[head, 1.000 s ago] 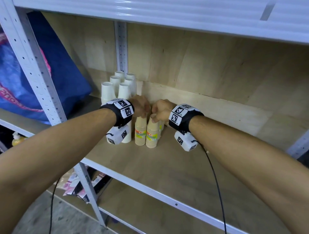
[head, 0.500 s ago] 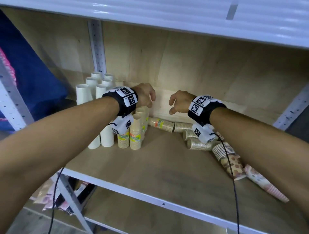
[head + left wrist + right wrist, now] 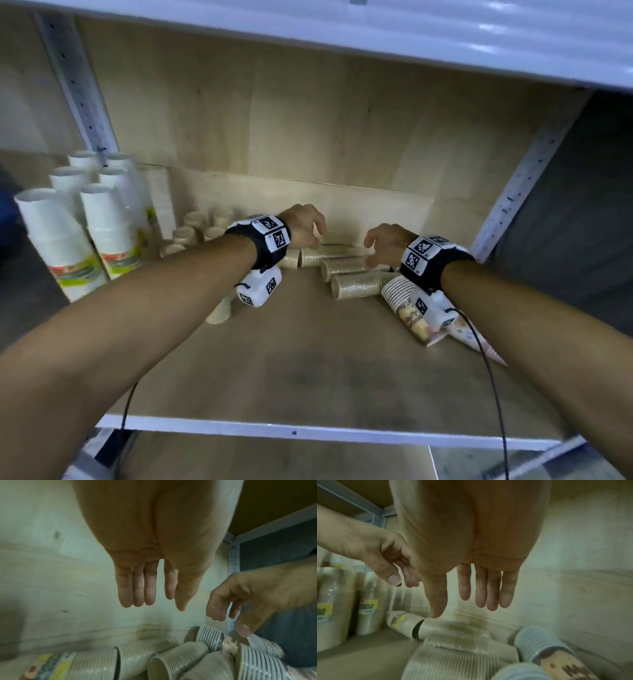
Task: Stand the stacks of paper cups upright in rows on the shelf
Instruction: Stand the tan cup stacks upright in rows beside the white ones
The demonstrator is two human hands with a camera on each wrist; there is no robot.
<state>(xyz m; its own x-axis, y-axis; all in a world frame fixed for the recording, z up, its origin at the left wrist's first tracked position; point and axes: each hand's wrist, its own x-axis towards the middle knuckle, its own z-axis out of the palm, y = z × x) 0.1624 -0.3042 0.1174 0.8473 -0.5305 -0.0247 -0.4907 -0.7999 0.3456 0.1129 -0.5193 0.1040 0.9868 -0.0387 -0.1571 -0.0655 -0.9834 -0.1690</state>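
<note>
Several sleeves of brown paper cups (image 3: 346, 269) lie on their sides at the back of the wooden shelf (image 3: 308, 370). Two patterned stacks (image 3: 407, 308) lie to their right. Tall white stacks (image 3: 102, 226) and small brown stacks (image 3: 195, 228) stand upright at the left. My left hand (image 3: 308, 229) hovers above the left end of the lying sleeves, fingers straight and empty (image 3: 159, 605). My right hand (image 3: 376, 250) hangs just over the middle sleeves (image 3: 452, 638), fingers relaxed and holding nothing (image 3: 460, 609).
White metal uprights stand at the back left (image 3: 78, 89) and at the right (image 3: 520, 192). The upper shelf (image 3: 376, 37) hangs low overhead. Bare wood lies in front of the cups up to the white front edge (image 3: 294, 432).
Both hands have let go of the upright brown stacks at the left and moved right, apart from each other, to above the lying sleeves. The view has swung right.
</note>
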